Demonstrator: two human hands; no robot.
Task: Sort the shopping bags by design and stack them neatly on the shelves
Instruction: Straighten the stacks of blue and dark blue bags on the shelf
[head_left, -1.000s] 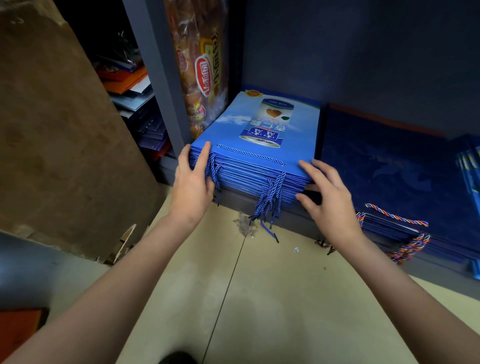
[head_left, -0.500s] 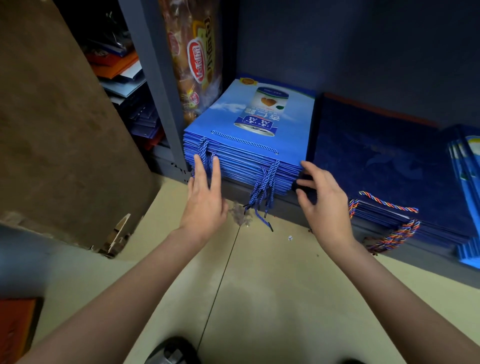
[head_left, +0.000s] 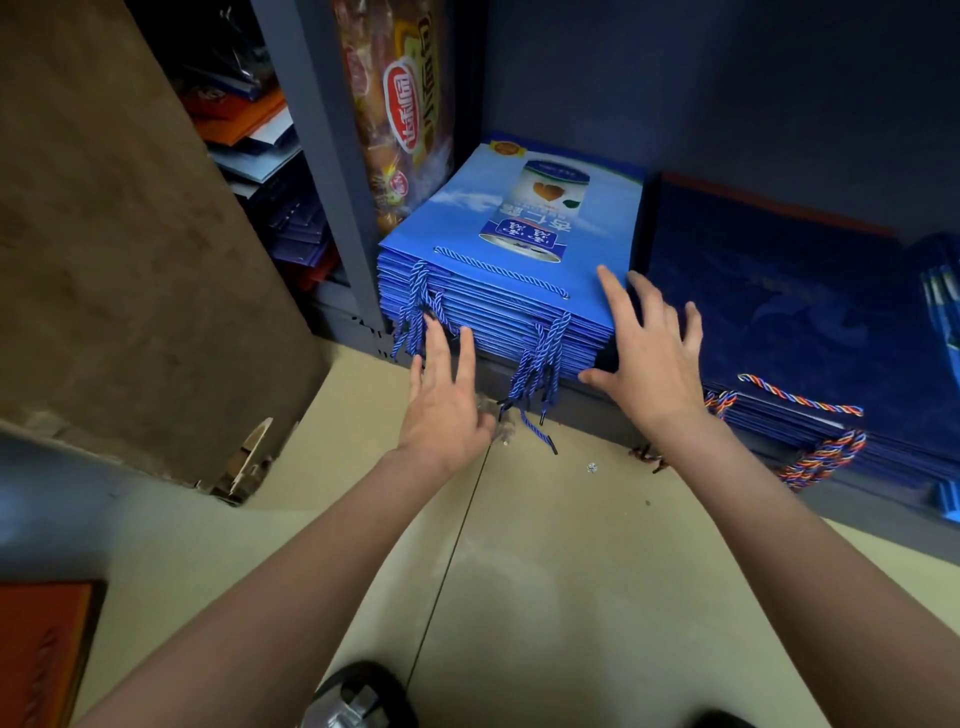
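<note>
A stack of light blue shopping bags printed with a can lies flat on the bottom shelf, its blue rope handles hanging over the front edge. My left hand has straight fingers touching the front edge of the stack at its left side. My right hand is spread open at the stack's right front corner, fingertips on the top bag. A stack of dark navy bags with multicoloured rope handles lies to the right on the same shelf.
A grey shelf upright stands left of the stack, with a snack bag leaning behind it. More bags fill the left bay. A brown board leans at left. An orange item lies on the beige floor.
My left hand came off the stack's top left corner and dropped to its front edge. My right hand opened wider at the right corner. The view moved slightly.
</note>
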